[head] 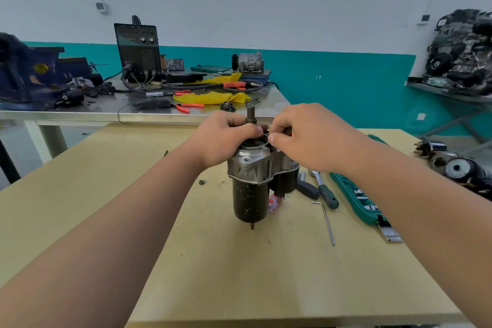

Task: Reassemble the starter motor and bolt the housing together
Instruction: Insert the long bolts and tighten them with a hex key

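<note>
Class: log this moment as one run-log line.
starter motor: upright on table | left hand: grips motor top | right hand: pinches thin ring

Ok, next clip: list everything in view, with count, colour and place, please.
starter motor: 1, black and silver, upright, tan wooden table centre
ratchet wrench: 1, green-handled, right of motor
L-shaped hex key: 1, silver, right of motor
socket case: 1, green, table's right
welder box: 1, black, steel bench behind
vise: 1, blue, bench left
compressor: 1, silver, bench rear
left hand: 1, grips motor top
right hand: 1, pinches thin dark ring there
</note>
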Demonstrator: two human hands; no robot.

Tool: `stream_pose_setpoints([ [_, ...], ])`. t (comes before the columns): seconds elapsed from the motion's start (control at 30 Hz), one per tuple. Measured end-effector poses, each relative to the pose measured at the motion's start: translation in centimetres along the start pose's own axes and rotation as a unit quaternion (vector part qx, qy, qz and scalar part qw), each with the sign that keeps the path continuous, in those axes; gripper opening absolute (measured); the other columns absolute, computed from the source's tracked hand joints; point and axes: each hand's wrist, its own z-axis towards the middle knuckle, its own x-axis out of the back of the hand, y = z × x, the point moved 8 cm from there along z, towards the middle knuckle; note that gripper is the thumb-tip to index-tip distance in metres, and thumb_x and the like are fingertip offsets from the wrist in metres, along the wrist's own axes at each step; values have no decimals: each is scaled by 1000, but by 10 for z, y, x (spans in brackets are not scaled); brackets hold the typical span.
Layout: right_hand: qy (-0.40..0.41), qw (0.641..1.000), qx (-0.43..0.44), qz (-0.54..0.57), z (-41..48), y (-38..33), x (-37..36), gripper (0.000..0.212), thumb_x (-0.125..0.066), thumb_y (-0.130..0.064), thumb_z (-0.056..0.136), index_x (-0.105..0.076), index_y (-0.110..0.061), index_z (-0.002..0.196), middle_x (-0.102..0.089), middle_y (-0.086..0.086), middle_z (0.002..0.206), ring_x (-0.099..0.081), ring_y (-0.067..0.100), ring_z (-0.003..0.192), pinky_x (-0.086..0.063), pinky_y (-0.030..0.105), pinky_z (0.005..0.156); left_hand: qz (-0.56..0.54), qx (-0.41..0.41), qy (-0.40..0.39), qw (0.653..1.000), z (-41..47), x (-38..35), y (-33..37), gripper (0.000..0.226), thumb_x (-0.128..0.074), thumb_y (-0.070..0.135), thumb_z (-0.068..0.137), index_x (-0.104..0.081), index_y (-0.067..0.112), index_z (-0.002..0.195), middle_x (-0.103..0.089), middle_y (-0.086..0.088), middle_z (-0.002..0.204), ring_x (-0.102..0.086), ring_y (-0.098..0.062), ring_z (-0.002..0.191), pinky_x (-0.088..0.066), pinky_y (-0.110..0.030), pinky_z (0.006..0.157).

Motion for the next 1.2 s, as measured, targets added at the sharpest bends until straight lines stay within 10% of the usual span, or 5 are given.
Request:
stream_pose_setpoints([
  [0.47,10,994,-110,-21,0,10,1,19,-53,-22,91,-70,-14,88,-68,7,83,-60,18,73,-42,22,54,71,6,71,995,-7,-2,8,27,-65,39,85,-73,13,81,-71,-11,79,-67,-30,80,-55,-47,73],
  [0.73,-67,997,42,4,8,4,-1,17,-53,-21,94,-59,-36,87,-53,-21,84,-50,-4,77,-34,12,63,21,1,23,1000,-5,3,1,24,-65,29,87,-75,9,94,-73,-13,97,-68,-31,92,-54,-50,85],
  [1.2,-50,987,131,83,12,-2,1,22,-62,-25,86,-60,-46,80,-57,-19,86,-53,0,82,-37,8,66,-46,-53,-76,995,6,-5,7,33,-58,4,91,-73,26,72,-69,14,64,-61,1,60,-45,-12,56],
])
